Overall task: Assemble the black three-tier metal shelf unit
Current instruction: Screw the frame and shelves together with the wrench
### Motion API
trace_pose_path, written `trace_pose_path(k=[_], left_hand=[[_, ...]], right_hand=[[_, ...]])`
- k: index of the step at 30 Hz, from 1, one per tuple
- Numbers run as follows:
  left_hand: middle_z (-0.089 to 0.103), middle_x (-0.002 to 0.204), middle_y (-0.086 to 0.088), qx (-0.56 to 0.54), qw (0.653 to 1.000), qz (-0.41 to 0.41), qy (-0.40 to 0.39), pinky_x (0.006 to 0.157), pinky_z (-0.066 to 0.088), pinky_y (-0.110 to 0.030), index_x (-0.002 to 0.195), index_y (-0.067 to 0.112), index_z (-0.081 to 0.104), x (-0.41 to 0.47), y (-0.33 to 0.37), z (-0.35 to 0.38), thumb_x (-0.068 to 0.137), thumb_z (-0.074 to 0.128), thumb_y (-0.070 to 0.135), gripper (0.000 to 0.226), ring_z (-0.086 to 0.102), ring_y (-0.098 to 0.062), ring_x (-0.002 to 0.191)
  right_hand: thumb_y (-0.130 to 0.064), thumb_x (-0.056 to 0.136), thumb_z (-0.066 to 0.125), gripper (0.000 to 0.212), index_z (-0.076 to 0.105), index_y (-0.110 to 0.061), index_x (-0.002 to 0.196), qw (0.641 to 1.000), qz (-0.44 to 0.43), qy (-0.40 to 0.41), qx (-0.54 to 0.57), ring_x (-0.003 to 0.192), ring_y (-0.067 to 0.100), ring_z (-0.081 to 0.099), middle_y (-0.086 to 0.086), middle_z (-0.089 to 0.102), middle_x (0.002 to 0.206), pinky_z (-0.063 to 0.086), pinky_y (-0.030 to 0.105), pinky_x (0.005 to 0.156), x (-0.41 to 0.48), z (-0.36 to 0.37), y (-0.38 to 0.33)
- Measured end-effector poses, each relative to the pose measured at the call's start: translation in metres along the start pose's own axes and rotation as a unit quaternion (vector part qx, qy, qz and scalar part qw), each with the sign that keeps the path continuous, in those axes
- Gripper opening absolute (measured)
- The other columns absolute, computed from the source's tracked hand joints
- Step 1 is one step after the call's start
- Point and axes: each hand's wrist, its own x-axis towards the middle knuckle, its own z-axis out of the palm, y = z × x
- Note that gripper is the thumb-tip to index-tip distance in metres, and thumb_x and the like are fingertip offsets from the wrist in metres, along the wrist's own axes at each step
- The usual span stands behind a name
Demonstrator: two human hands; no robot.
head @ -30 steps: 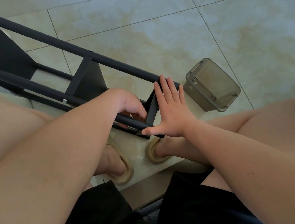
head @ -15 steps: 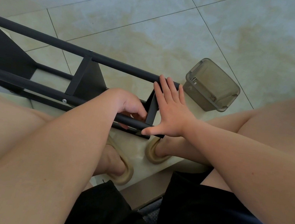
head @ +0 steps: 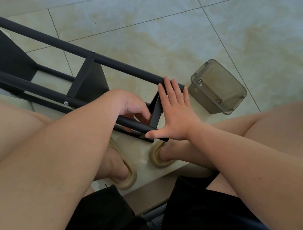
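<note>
On the tiled floor, shelf frame (head: 84, 81) lies sideways; right hand (head: 174, 116) pressed flat on its end, left hand (head: 129, 109) curled inside — grip unclear. Slip risked — pinched fingers.

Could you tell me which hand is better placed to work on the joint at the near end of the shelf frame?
Left. The left hand is curled inside the shelf frame at that joint; the right hand lies flat, bracing its end.
</note>
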Motion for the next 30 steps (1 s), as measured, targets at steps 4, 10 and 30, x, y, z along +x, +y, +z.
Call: trace_pose_path(k=[4,10,30], left_hand=[[0.074,0.09,-0.007,0.026,0.999,-0.008,0.026,0.077,0.059,-0.039,0.107,0.007,0.075,-0.0003,0.0025,0.0037,0.084,0.07,0.02,0.027,0.069,-0.025,0.08],[0.072,0.087,-0.011,0.036,0.999,0.007,0.019,0.075,0.055,-0.036,0.097,0.006,0.076,0.0008,0.0029,0.0031,0.084,0.068,0.016,0.018,0.066,-0.026,0.079],[0.075,0.099,-0.003,-0.011,1.0,0.0,0.007,0.086,0.057,-0.043,0.111,0.017,0.075,-0.0021,0.0006,0.0,0.084,0.067,0.017,0.028,0.07,-0.028,0.095]], right_hand=[[-0.093,0.063,0.055,0.146,-0.012,-0.007,0.16,1.0,-0.002,0.002,0.002,0.151,0.028,-0.029,0.012,-0.025,0.165,-0.018,0.051,0.121,-0.0006,-0.0012,0.0001],[-0.099,0.054,0.036,0.148,-0.012,-0.008,0.16,1.0,0.001,-0.004,0.004,0.15,0.027,-0.03,0.011,-0.026,0.165,-0.018,0.051,0.121,0.001,0.001,0.0011],[-0.1,0.053,0.034,0.148,-0.011,-0.008,0.16,1.0,-0.002,0.002,0.002,0.151,0.028,-0.029,0.012,-0.025,0.166,-0.018,0.052,0.121,0.0017,0.003,0.0019]])
